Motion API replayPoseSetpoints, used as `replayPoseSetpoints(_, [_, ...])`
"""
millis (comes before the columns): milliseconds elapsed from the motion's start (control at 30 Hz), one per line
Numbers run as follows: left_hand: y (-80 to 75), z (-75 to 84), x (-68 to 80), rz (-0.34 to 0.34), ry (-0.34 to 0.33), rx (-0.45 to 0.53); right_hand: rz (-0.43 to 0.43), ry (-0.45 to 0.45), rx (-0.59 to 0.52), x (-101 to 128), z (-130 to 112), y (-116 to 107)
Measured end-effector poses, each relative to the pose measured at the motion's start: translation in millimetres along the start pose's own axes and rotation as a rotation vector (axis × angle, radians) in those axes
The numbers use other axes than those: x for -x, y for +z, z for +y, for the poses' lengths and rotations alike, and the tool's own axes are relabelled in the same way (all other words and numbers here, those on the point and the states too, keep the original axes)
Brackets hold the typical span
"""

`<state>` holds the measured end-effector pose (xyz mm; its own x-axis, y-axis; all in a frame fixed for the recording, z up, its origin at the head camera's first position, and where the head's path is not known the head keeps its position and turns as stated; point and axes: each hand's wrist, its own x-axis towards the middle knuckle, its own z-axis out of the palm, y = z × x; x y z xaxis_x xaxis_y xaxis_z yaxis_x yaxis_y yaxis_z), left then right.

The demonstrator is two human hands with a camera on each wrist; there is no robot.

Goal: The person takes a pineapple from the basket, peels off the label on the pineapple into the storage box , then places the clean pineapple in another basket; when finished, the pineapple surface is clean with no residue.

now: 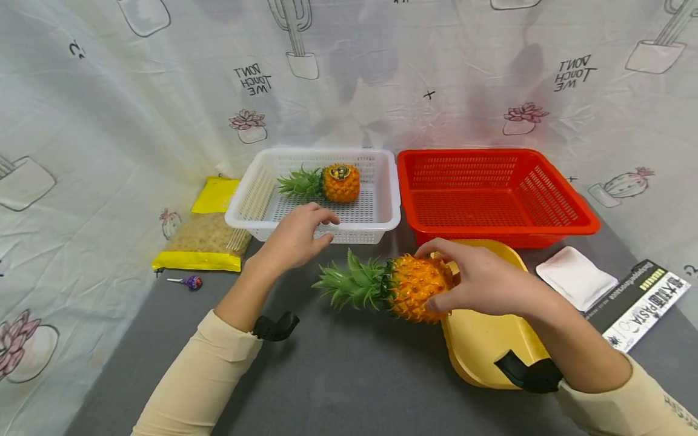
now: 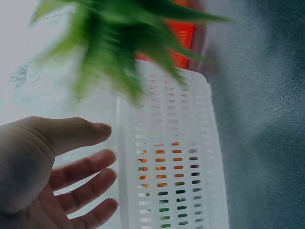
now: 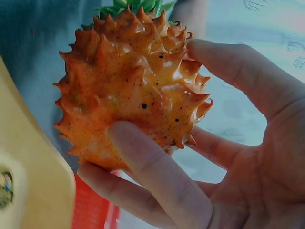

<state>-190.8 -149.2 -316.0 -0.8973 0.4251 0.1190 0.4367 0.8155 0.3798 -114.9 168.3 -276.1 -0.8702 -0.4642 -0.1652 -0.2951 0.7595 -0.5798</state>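
Observation:
My right hand (image 1: pixel 480 281) grips a toy-like orange pineapple (image 1: pixel 420 284) by its spiky body, thumb and fingers spread round it. In the right wrist view the pineapple (image 3: pixel 133 86) shows glossy spikes and small black specks, its leaves at the top. Its green crown points left in the head view, towards my left hand (image 1: pixel 302 236). That hand holds nothing; its fingers are relaxed at the front rim of the white basket (image 1: pixel 376 227). A second pineapple (image 1: pixel 340 183) with a dark label lies on its side in this basket, crown to the left.
A red basket (image 1: pixel 512 230) stands right of the white one. In front of it sits a yellow tray (image 1: pixel 485 348), partly under my right forearm. Further right are a white pouch (image 1: pixel 575 278) and a pasta box (image 1: pixel 646 306). A yellow-ended bag (image 1: pixel 204 233) and a lollipop (image 1: pixel 192 281) lie left.

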Motion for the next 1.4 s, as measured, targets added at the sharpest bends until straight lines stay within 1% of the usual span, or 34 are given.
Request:
replayPoseSetpoints(100, [0.8,-1.7,-1.1,0.0,-0.009,-0.018,-0.014,0.009,-0.031,7.1,4.1,-13.2])
replayPoseSetpoints(233, [1.9,-3.0,-5.3,-0.003,0.01,-0.037,-0.066,0.036,-0.132,13.9,16.9,-35.1])
replayPoseSetpoints(333, [2.0,-3.7,-8.5,-0.019,0.021,-0.049,-0.082,0.056,-0.172,16.8,29.6,-51.4])
replayPoseSetpoints(567, [0.8,-6.7,-13.5,-0.024,0.03,-0.059,-0.012,0.108,-0.104,23.6,51.8,-80.6])
replayPoseSetpoints(633, [1.1,-7.4,-15.2,-0.024,0.032,-0.057,-0.01,0.128,-0.127,25.4,56.2,-86.8])
replayPoseSetpoints(767, [2.3,-9.4,-18.3,-0.029,0.031,-0.054,-0.004,0.167,-0.121,26.1,63.9,-100.3])
replayPoseSetpoints(867, [3.5,-10.7,-20.8,-0.034,0.035,-0.049,0.01,0.185,-0.096,23.5,70.4,-111.8])
replayPoseSetpoints(1100, [5.0,-12.3,-23.2,-0.045,0.06,-0.049,0.043,0.227,-0.093,8.5,88.6,-134.6])
replayPoseSetpoints(1267, [4.5,-12.9,-22.7,-0.04,0.045,-0.044,0.05,0.242,-0.069,-6.5,101.9,-145.4])
replayPoseSetpoints(1400, [3.9,-13.9,-22.2,-0.031,0.041,-0.041,0.054,0.266,-0.082,-16.2,112.4,-150.6])
